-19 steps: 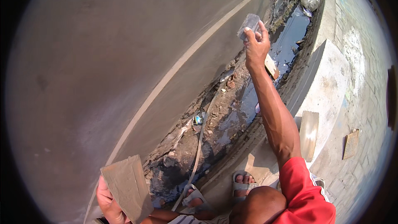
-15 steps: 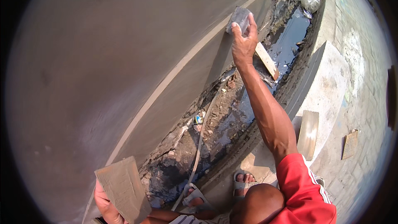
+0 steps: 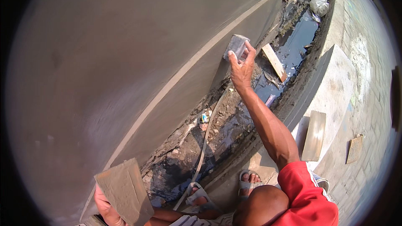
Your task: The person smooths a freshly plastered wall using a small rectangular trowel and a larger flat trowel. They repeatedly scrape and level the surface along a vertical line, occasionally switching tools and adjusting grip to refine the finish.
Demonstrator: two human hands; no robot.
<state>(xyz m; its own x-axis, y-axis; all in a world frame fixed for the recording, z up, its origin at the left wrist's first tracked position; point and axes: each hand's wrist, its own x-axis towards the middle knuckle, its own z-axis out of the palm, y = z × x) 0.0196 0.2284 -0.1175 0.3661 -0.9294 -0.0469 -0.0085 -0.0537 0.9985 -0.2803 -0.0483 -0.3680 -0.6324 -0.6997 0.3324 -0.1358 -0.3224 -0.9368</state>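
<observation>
My right hand (image 3: 242, 68) grips a small grey rectangular block (image 3: 236, 47) between thumb and fingers. The block is against or very close to the smooth grey plastered wall (image 3: 138, 54), just below its pale raised band (image 3: 180, 75); whether it touches, I cannot tell. At the lower left, my left hand (image 3: 109, 210) holds a flat rectangular board (image 3: 125, 192) from beneath and behind. Grey-brown mortar is smeared over the board's face, and most of that hand's fingers are hidden by it.
Between the wall and a concrete kerb runs a ditch of dark water (image 3: 299, 35) and rubble, crossed by a hose (image 3: 205, 144). A wooden offcut (image 3: 274, 62) lies over it. On the right are a white slab (image 3: 331, 88), a curved-looking board (image 3: 314, 136) and a small board (image 3: 354, 149) on paving.
My right hand has brought the grey block nearer to me and slightly left, from the pale band to below it. The view has shifted slightly; my left hand's board is nearly unmoved.
</observation>
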